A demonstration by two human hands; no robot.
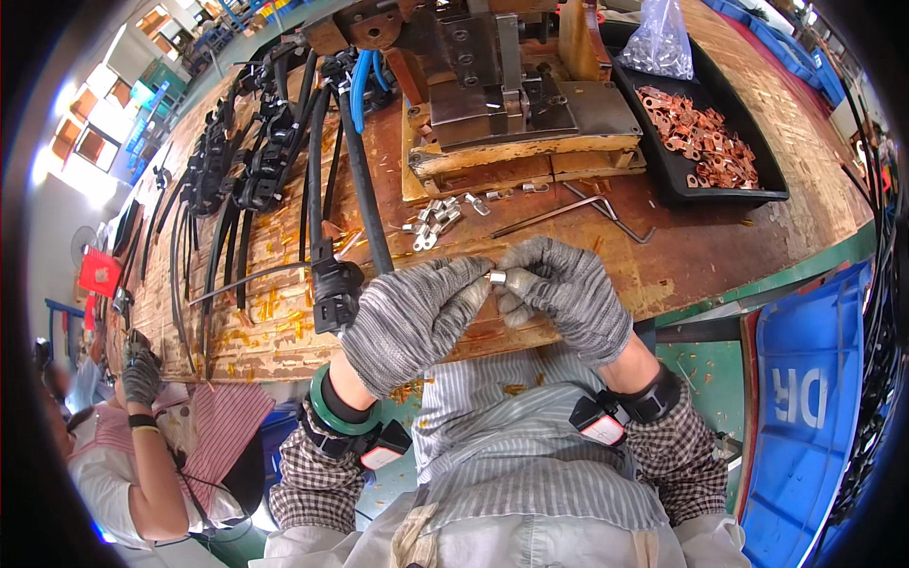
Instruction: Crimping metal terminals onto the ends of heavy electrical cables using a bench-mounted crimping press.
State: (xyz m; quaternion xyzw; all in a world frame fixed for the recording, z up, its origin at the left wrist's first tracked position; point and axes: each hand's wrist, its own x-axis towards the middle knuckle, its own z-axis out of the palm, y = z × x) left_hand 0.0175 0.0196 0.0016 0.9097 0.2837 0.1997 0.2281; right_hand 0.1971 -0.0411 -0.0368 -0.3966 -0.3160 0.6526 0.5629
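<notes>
Both my hands wear grey knitted gloves and meet above the near edge of the wooden table. A small silver cable lug shows between the fingertips, with my right hand pinching it. My left hand is closed, its fingertips touching or nearly touching the lug's other side; what it grips is hidden by the glove. Beside my left hand lies a black cable clamp on thick black cable. Just beyond my hands, several loose silver lugs lie in a small pile.
A metal press on a yellow base stands ahead. Right of it, a black tray holds copper lugs and a plastic bag. A hex key lies in front. Cable bundles and a co-worker are left; a blue bin right.
</notes>
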